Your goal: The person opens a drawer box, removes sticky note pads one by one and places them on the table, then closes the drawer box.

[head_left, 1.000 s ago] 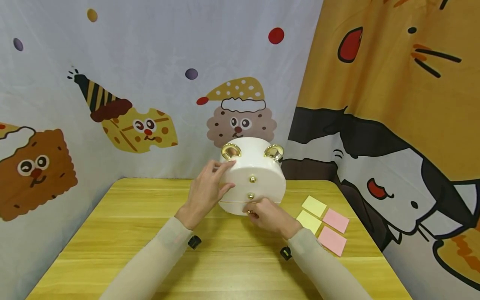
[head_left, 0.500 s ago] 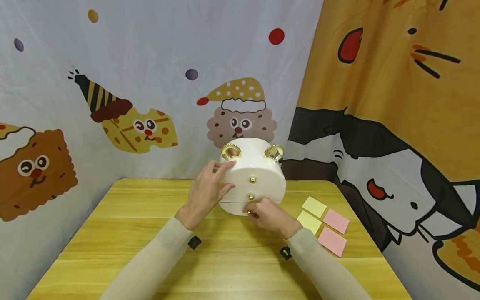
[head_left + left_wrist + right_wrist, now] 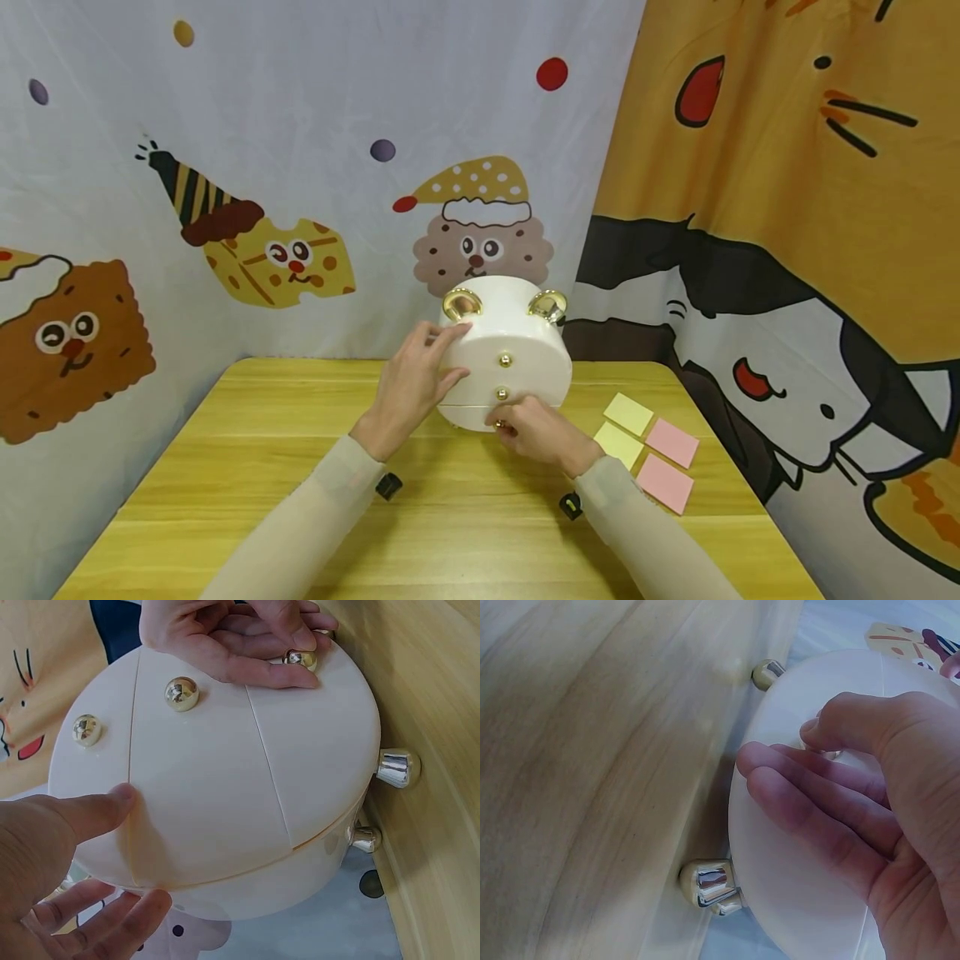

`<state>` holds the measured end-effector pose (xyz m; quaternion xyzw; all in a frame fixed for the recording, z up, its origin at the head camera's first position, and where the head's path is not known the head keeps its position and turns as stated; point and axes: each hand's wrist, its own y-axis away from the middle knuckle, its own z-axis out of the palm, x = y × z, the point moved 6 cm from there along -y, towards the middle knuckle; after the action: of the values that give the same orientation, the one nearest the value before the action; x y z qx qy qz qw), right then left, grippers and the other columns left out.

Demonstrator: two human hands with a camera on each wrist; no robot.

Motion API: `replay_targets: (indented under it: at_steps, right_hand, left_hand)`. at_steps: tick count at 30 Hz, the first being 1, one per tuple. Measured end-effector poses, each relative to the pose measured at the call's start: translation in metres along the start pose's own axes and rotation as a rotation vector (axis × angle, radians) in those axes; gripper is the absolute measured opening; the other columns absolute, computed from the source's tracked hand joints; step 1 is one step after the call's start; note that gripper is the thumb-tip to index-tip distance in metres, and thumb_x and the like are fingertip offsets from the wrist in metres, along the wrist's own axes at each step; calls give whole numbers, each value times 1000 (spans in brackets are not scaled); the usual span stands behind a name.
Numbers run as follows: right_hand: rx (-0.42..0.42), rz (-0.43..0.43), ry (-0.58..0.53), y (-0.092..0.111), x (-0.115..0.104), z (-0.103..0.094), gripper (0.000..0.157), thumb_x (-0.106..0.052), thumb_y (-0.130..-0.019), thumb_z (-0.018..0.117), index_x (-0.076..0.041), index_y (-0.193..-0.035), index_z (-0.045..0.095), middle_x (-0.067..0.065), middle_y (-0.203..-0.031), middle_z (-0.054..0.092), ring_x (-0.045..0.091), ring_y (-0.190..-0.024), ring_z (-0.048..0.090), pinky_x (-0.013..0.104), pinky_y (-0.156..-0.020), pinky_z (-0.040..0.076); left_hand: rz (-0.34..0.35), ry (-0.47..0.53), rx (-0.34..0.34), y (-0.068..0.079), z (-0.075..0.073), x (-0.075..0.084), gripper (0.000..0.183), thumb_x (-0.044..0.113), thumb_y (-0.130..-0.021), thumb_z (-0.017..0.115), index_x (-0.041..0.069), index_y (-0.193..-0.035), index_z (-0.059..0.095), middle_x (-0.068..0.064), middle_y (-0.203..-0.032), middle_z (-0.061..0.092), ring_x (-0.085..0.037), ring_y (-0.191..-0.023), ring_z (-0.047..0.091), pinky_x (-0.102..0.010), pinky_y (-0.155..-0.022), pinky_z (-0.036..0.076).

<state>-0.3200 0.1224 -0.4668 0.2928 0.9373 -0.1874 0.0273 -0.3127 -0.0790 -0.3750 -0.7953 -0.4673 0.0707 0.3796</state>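
A rounded white drawer box (image 3: 491, 342) with gold ear shapes and gold feet stands on the table. Three gold knobs run down its front, and thin seams divide the drawers. My left hand (image 3: 408, 379) grips the box's left side; in the left wrist view its thumb (image 3: 101, 814) lies on the front, the other fingers round the edge. My right hand (image 3: 536, 429) pinches the lowest knob (image 3: 301, 660) between thumb and finger. That knob is mostly covered in the right wrist view. The bottom drawer (image 3: 322, 750) sits nearly flush with the front.
Yellow sticky notes (image 3: 628, 412) and pink sticky notes (image 3: 666, 482) lie on the wooden table (image 3: 465, 533), right of the box. A printed curtain (image 3: 315, 100) hangs close behind the table.
The seam above the bottom drawer looks slightly thinner than a second ago. Both hands keep their places on the box and the knob.
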Motion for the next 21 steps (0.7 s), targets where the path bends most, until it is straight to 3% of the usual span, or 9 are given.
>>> replay_targets:
  at_steps: [8, 21]
  right_hand:
    - [11, -1, -9, 0, 2, 1, 29, 11, -87, 85, -7, -110, 90, 2, -99, 89, 0, -74, 65, 11, -67, 54]
    - [-6, 10, -42, -1, 4, 5, 29, 11, -90, 83, -4, -114, 89, 8, -108, 91, 7, -83, 78, 15, -76, 64]
  left_hand:
    - [4, 4, -2, 0, -2, 1, 75, 31, -96, 99, 27, -163, 65, -16, -133, 70, -33, -108, 80, -42, -73, 73]
    - [20, 27, -22, -5, -2, -1, 77, 28, -94, 102, 24, -162, 65, -21, -145, 67, -35, -106, 80, -44, -74, 72]
